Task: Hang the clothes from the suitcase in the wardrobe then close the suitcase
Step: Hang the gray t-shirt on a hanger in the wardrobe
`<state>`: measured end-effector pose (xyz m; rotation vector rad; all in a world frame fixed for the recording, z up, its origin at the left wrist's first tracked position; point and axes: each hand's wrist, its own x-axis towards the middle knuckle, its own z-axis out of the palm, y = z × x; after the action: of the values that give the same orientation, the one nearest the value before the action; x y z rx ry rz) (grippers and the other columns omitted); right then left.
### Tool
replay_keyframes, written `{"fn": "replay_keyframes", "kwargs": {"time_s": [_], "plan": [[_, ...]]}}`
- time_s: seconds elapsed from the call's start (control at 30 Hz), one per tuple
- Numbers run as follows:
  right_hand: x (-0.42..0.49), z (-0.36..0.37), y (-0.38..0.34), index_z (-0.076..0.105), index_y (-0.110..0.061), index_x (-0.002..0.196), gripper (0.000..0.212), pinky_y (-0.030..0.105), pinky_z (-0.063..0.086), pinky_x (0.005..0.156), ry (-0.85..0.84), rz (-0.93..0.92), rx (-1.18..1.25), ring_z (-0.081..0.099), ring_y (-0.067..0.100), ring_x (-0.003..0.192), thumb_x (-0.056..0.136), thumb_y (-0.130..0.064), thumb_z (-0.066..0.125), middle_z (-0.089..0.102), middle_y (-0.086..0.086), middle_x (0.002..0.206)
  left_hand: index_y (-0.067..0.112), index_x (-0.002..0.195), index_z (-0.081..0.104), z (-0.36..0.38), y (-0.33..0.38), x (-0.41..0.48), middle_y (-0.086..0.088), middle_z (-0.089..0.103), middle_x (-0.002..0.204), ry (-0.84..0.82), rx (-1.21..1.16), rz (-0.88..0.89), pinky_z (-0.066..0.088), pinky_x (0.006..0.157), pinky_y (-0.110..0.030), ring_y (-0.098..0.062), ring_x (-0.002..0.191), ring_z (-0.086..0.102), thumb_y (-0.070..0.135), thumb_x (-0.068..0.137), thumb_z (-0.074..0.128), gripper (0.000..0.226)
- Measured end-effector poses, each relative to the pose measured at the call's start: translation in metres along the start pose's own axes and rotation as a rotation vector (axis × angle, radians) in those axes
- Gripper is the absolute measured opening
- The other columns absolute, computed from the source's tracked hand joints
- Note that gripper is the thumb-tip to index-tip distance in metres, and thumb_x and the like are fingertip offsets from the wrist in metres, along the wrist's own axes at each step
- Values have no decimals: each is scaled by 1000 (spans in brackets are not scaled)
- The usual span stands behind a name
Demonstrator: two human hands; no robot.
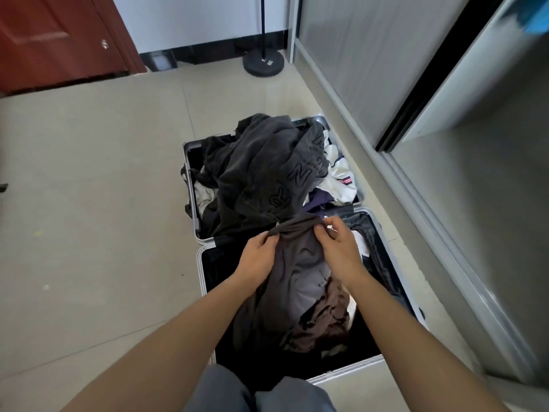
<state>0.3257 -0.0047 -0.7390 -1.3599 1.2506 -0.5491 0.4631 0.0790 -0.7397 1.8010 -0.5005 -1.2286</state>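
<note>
An open silver suitcase (202, 281) lies flat on the tiled floor, both halves full of crumpled clothes. A dark grey garment (297, 263) rises from the near half. My left hand (257, 257) pinches its top edge on the left and my right hand (337, 248) pinches it on the right. Beyond them, in the far half, a dark grey lettered top (267, 173) is heaped over white clothes (338, 176). Brown cloth (323, 322) lies under the held garment. The wardrobe (475, 179) stands at the right, its sliding door (365, 63) pushed back and its inside dim.
A black floor-lamp base (263, 64) with its pole stands at the far wall. A red-brown door (56, 40) is at the top left. Beige floor tiles (95, 203) stretch to the suitcase's left. My grey-trousered knees (258, 394) are at the bottom edge.
</note>
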Motion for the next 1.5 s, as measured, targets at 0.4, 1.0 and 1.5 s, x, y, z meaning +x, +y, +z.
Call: {"fn": "replay_keyframes", "kwargs": {"time_s": [0.4, 1.0, 1.5], "plan": [[-126, -107, -382, 57, -21, 95, 28, 19, 44, 75, -45, -256, 5, 56, 1, 72, 90, 7, 59, 61, -3, 81, 42, 98, 63, -70, 322, -198, 6, 69, 103, 104, 39, 409, 48, 95, -38, -17, 102, 63, 26, 100, 43, 26], [-287, -222, -695, 74, -1, 96, 23, 32, 59, 76, -184, -407, -197, 73, 25, 84, 75, -10, 81, 76, 12, 91, 16, 50, 33, -152, 644, -404, 4, 34, 48, 264, 584, 1012, 25, 51, -28, -9, 48, 34, 38, 94, 55, 54], [-283, -253, -713, 76, -9, 91, 20, 33, 52, 85, 127, -444, -622, 69, 18, 85, 74, -15, 82, 75, 7, 90, 20, 50, 22, -194, 662, -421, 10, 19, 37, 430, 397, 1008, 15, 41, -21, -9, 39, 24, 40, 89, 61, 59]]}}
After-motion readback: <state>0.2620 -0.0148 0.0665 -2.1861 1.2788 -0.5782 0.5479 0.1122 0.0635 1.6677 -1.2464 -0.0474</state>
